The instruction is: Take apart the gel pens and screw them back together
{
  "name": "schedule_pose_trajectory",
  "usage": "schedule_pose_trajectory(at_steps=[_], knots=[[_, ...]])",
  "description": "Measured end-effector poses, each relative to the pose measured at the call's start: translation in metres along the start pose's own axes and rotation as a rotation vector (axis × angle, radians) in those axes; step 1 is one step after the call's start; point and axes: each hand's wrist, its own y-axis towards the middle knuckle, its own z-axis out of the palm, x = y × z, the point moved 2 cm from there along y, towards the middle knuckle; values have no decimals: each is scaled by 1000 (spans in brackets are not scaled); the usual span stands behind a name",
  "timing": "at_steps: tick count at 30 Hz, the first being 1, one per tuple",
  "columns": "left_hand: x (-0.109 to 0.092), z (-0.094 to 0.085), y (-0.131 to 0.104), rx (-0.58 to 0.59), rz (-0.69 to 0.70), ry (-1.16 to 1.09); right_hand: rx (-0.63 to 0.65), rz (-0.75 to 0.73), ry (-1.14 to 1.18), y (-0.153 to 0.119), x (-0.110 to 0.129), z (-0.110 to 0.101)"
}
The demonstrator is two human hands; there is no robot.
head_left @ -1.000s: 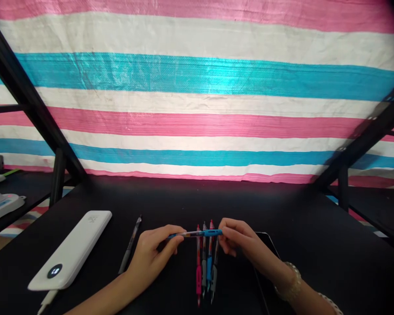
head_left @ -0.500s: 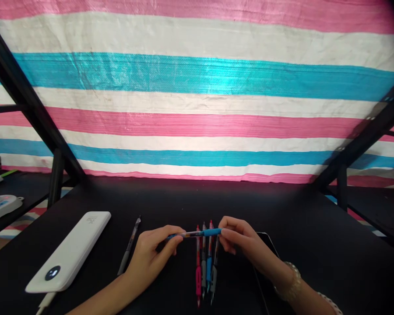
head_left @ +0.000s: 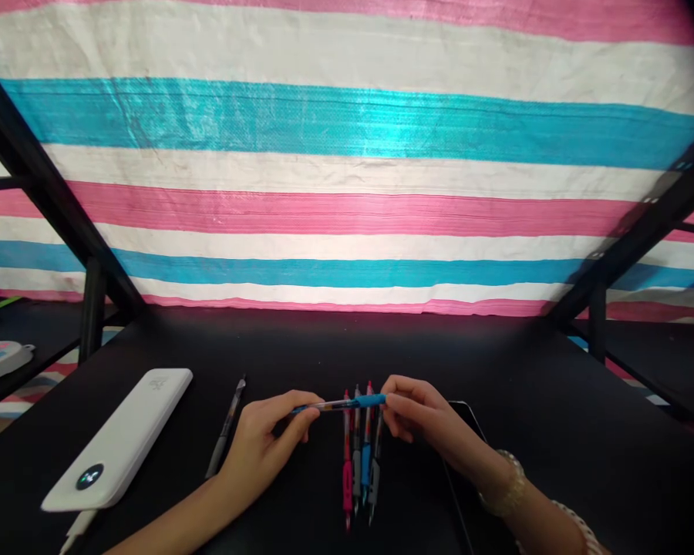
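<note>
In the lower middle of the frame, both hands hold a blue pen (head_left: 347,403) nearly level above the pens on the black table (head_left: 301,339). The left hand (head_left: 269,435) pinches its left end between thumb and fingers, and the right hand (head_left: 419,408) has thumb and fingertips closed on the blue grip end at the right (a pale beaded bracelet (head_left: 507,486) circles that wrist, with another band farther up the forearm). Below the held pen, four pens lie side by side, pointing up and down the frame: a pink pen (head_left: 348,482) at the left, a gray pen (head_left: 357,470) next to it, a second blue pen (head_left: 366,472), then a second gray pen (head_left: 375,478) at the right. A dark pen (head_left: 225,432) lies slanted on the table, just left of the left hand. At the lower left sits a white power bank (head_left: 121,439) with a round dark display, a white cable (head_left: 79,528) at its near end. A dark flat device (head_left: 463,478) is partly hidden under the right forearm. A striped sheet (head_left: 347,177) in pink, white and blue fills the upper frame, between black slanting bars.
</note>
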Motion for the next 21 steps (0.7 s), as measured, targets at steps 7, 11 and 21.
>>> schedule_pose_trajectory(at_steps=[7,11,21], knots=[[1,-1,-1,11,-37,3,6,-5,-27,0,3,1],[2,-2,-4,2,-32,11,-2,19,-11,-1,5,2],[-3,-3,0,-22,8,26,-10,-24,-64,-2,7,2]])
